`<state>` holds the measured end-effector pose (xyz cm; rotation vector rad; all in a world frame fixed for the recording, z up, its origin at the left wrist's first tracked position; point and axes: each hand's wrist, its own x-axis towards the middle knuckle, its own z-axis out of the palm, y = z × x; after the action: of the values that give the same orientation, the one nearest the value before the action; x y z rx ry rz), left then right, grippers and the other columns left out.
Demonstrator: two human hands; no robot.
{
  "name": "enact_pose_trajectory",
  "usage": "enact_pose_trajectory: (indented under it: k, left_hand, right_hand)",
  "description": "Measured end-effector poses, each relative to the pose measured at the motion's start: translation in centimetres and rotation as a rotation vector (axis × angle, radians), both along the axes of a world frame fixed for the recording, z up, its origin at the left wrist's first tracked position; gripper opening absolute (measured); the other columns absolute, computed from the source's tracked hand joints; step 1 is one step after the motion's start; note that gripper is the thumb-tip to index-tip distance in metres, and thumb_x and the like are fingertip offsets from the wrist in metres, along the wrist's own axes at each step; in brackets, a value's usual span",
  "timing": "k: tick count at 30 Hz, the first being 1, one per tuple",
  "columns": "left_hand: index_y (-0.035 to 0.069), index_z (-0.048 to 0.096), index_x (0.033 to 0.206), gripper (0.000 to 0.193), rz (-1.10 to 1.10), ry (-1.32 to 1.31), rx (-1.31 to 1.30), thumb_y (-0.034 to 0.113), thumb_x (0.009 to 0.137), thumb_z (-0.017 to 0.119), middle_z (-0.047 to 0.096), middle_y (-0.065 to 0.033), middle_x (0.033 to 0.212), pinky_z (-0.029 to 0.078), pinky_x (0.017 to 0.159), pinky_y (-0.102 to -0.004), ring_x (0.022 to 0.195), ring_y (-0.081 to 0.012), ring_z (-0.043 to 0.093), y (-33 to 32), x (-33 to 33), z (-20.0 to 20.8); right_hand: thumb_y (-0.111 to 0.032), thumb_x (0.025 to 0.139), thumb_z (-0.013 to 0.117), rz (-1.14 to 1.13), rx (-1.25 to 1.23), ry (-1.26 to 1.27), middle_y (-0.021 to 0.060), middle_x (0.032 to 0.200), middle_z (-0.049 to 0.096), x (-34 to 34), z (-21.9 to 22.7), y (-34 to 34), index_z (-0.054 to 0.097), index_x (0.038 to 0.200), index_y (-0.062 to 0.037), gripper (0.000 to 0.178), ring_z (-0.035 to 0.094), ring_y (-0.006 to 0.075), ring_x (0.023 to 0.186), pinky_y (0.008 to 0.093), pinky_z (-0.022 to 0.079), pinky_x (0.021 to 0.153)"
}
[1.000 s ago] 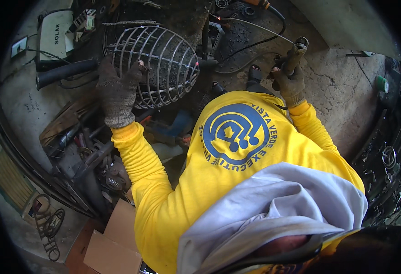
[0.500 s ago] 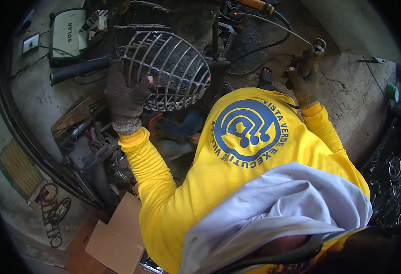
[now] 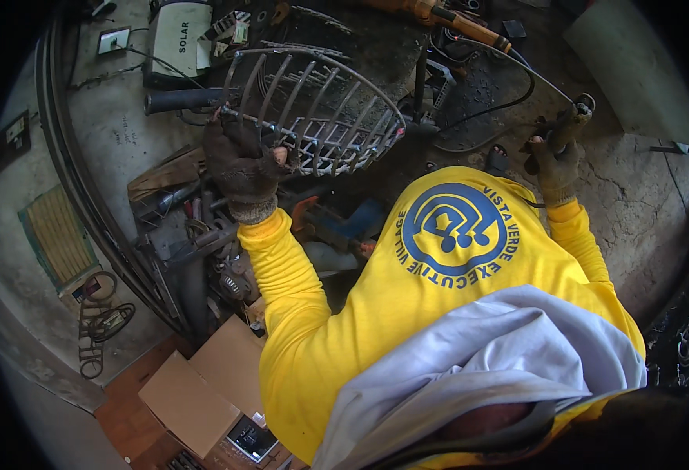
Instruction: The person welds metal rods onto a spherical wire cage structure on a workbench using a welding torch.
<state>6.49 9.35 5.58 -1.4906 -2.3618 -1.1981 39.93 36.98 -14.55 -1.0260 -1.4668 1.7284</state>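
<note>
Held up at the upper left is a cage-like basket (image 3: 337, 149) of welded metal bars, its curved rim tilted upward. My left hand (image 3: 242, 160), in a dark knit glove with bare fingertips, is closed on the basket's near left side. Off to the right, my right hand (image 3: 554, 166), gloved the same way, grips a welding electrode holder (image 3: 577, 120). A long thin welding rod (image 3: 521, 66) sticks out of the holder toward the upper left, apart from the basket. The right palm and some of its fingers are hidden.
A dark work table (image 3: 388, 47) stands beyond the basket, with an orange tool (image 3: 470, 27) at the top. A black tube (image 3: 184, 99) juts out left of the basket. Scrap metal and tools (image 3: 203, 227) crowd below my left hand. Cardboard (image 3: 192, 395) lies at lower left.
The whole view has shifted, so most things sit further right. The basket has tipped, showing its rim and lattice at a flatter angle. Both hands keep their grips.
</note>
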Motion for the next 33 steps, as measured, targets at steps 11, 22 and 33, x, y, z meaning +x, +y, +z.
enact_pose_trajectory:
  k: [11, 22, 33]
  left_hand:
    - [-0.004, 0.047, 0.133, 0.099, 0.178, 0.119, -0.149, 0.064, 0.068, 0.079, 0.058, -0.0144, 0.120, 0.045, 0.095, -0.0373, 0.108, -0.0270, 0.058, 1.5, 2.6, 1.7]
    - [-0.005, 0.050, 0.128, 0.098, 0.161, 0.084, -0.138, 0.066, 0.067, 0.079, 0.060, -0.0130, 0.113, 0.049, 0.089, -0.0357, 0.102, -0.0242, 0.060, 0.8, 2.2, 1.3]
    - [-0.006, 0.046, 0.133, 0.097, 0.360, 0.131, -0.030, 0.072, 0.079, 0.062, 0.060, -0.0166, 0.119, 0.045, 0.094, -0.0387, 0.108, -0.0281, 0.059, -3.8, -2.5, -2.3]
  right_hand:
    - [-0.014, 0.084, 0.071, -0.015, 0.015, -0.082, 0.0029, 0.079, 0.064, 0.3, -0.5, -0.3, 0.058, 0.111, -0.0033, 0.031, 0.056, 0.0076, 0.056, 0.0235, 0.043, 0.050]
    - [-0.012, 0.085, 0.073, 0.073, -0.073, -0.086, 0.0038, 0.083, 0.065, 0.1, 0.8, -1.3, 0.055, 0.112, -0.0028, 0.034, 0.061, 0.0089, 0.061, 0.0222, 0.045, 0.051]
    - [-0.013, 0.085, 0.073, 0.071, -0.089, -0.074, 0.0040, 0.086, 0.065, 0.0, 0.5, -1.6, 0.055, 0.110, -0.0014, 0.032, 0.067, 0.0116, 0.072, 0.0221, 0.048, 0.055]
